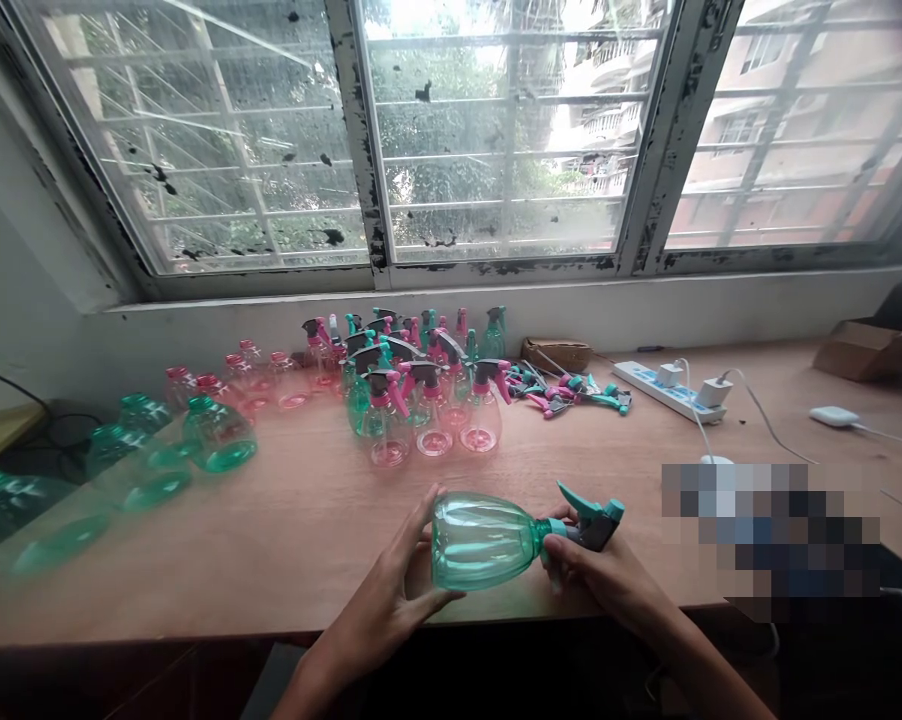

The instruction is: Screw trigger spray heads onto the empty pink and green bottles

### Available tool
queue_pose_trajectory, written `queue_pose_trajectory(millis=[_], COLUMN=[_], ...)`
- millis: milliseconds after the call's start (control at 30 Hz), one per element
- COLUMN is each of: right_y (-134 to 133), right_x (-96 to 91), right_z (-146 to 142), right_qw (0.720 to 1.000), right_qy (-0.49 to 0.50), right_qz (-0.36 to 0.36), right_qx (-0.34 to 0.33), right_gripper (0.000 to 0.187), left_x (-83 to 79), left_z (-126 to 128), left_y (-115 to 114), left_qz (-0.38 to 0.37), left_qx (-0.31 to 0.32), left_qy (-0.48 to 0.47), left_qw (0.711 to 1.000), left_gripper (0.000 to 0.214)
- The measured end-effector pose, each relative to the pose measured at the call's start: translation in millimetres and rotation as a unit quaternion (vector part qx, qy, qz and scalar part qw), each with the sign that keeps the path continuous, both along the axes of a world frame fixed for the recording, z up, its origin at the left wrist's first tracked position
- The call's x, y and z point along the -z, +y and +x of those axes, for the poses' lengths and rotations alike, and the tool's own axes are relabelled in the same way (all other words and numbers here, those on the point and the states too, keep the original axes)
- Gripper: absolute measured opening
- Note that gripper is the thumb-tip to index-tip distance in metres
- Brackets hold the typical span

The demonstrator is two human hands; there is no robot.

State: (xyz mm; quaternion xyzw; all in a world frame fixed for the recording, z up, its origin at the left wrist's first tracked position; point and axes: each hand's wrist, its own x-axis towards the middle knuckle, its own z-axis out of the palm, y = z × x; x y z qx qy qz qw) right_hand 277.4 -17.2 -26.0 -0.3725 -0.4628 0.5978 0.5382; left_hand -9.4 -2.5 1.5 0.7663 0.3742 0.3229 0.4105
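A clear green spray bottle (482, 542) lies sideways between my hands, above the table's front edge. My left hand (413, 570) is closed around its base end, fingers behind and thumb below. At the neck, my right hand (590, 565) grips the teal collar of the spray head (597, 515), whose trigger points up. The head sits on the bottle's neck; whether it is screwed tight I cannot tell. Beyond them stands a group of pink and green bottles with spray heads on, a pink one (479, 425) in front. Loose spray heads (563, 390) lie in a pile to its right.
Green bottles without spray heads (222, 440) stand at the left, pink ones (293, 385) behind them. A white power strip (665, 388) with plugs and cables lies at the right, near a white adapter (833, 416). A cardboard box (863, 348) stands at the far right. Windows line the back.
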Motion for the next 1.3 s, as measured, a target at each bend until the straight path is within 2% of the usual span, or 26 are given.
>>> queue_pose_trajectory(millis=[100,233,367,500,667,800,900,1000,1100,1200,1300], right_y=[-0.6,-2.3,-2.4,-0.3,1.1,0.5,0.4,0.6,0.5,0.5,0.8], right_x=[-0.6,-1.3,-1.3,-0.1,2.7,2.7,2.3,3.4,5.3,5.8,4.7], right_z=[0.0,0.6,0.6,0.6,1.6,1.1,0.2,0.5,2.0,3.0,2.8], right_qw=[1.0,1.0,1.0,1.0,1.0,1.0,1.0,1.0,1.0,1.0,1.0], right_qy=[-0.001,-0.009,-0.003,0.003,0.003,0.014,0.018,0.018,0.013,0.008,0.002], right_qz=[0.002,-0.006,-0.005,0.0,-0.002,-0.002,-0.004,0.0,-0.004,-0.01,-0.006], right_qx=[0.004,0.012,0.01,0.002,0.0,-0.001,-0.002,-0.006,-0.007,0.004,0.004], right_gripper=[0.037,0.038,0.038,0.037,0.036,0.035,0.035,0.035,0.036,0.039,0.039], left_x=[2.0,-3.9,-4.2,0.9,-0.3,0.1,2.2,1.3,-1.9,-2.2,1.8], left_z=[0.4,0.6,-0.3,0.0,0.3,-0.6,-0.4,0.3,0.6,0.4,0.1], left_y=[-0.9,-2.6,-1.4,-1.1,-1.6,0.0,0.2,-0.9,-1.9,-1.7,-0.6], left_qz=[-0.004,-0.026,-0.005,-0.004,-0.03,-0.012,-0.011,-0.024,-0.034,-0.038,-0.004], left_qx=[0.013,0.011,-0.003,0.005,-0.002,-0.011,0.002,0.013,-0.002,-0.021,-0.017], left_qy=[-0.015,-0.001,0.013,-0.014,-0.004,0.009,-0.015,-0.029,-0.021,0.004,-0.002], left_qw=[1.0,1.0,1.0,1.0,1.0,1.0,1.0,0.999,0.999,0.999,1.0], left_gripper=[0.094,0.113,0.106,0.101,0.116,0.106,0.098,0.103,0.11,0.106,0.097])
